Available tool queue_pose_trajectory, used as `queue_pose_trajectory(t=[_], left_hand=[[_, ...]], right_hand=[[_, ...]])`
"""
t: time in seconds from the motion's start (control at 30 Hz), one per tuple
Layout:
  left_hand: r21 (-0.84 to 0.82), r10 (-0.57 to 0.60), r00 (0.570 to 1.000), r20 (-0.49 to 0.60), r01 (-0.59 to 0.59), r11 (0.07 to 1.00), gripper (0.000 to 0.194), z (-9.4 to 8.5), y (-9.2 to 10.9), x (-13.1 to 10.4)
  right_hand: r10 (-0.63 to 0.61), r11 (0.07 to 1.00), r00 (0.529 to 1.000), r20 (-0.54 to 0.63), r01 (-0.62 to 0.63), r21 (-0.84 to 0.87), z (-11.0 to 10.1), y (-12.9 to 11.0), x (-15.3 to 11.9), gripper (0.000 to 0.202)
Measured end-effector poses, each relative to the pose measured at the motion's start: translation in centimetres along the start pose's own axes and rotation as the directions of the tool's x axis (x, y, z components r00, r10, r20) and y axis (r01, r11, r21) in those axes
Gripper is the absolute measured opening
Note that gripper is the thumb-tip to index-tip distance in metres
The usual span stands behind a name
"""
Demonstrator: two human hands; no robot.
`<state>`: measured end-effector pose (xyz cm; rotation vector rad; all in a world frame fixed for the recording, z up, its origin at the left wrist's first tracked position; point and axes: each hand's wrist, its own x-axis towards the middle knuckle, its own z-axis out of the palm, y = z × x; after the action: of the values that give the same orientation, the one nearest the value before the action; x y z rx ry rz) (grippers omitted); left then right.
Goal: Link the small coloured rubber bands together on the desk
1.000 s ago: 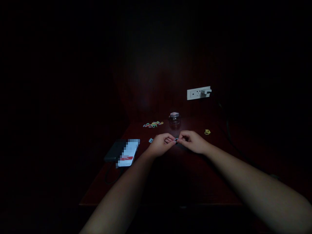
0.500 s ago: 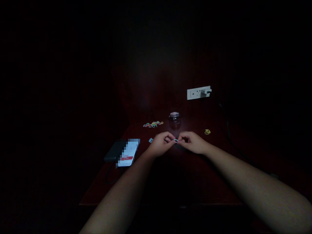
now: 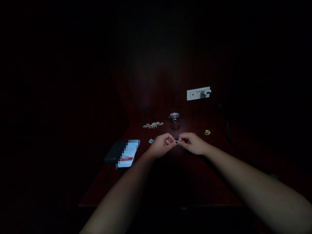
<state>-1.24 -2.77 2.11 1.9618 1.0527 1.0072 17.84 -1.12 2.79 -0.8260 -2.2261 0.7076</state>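
Observation:
My left hand (image 3: 162, 145) and my right hand (image 3: 191, 143) meet above the middle of the dark red table. Between their pinched fingertips is a small light-blue elastic band (image 3: 175, 141), one side in each hand. Its full outline is partly hidden by the fingers. Just left of my left hand lie light-blue bands (image 3: 151, 141). A pile of mixed-colour bands (image 3: 153, 125) sits farther back, and a few yellow bands (image 3: 207, 132) lie to the right of my right hand.
A clear lidded jar (image 3: 175, 120) stands behind my hands. At the left, a lit phone (image 3: 129, 153) lies against a dark box-like object (image 3: 114, 151) with a cable. On the back wall, a white socket (image 3: 198, 93) holds a plug, whose dark cord (image 3: 228, 126) runs down the right side.
Both hands keep their pinch on the light-blue band, with only a slight shift of the fingers. The other things lie where they were.

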Motion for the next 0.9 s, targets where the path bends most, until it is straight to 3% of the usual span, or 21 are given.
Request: queue_pose_trajectory(t=[0.9], left_hand=[[0.001,0.033,0.999,0.009,-0.033,0.999,0.025,0.07,0.2,0.08]], right_hand=[[0.0,1.0,1.0,0.025,0.001,-0.011,-0.04,0.0,-0.07,0.019]])
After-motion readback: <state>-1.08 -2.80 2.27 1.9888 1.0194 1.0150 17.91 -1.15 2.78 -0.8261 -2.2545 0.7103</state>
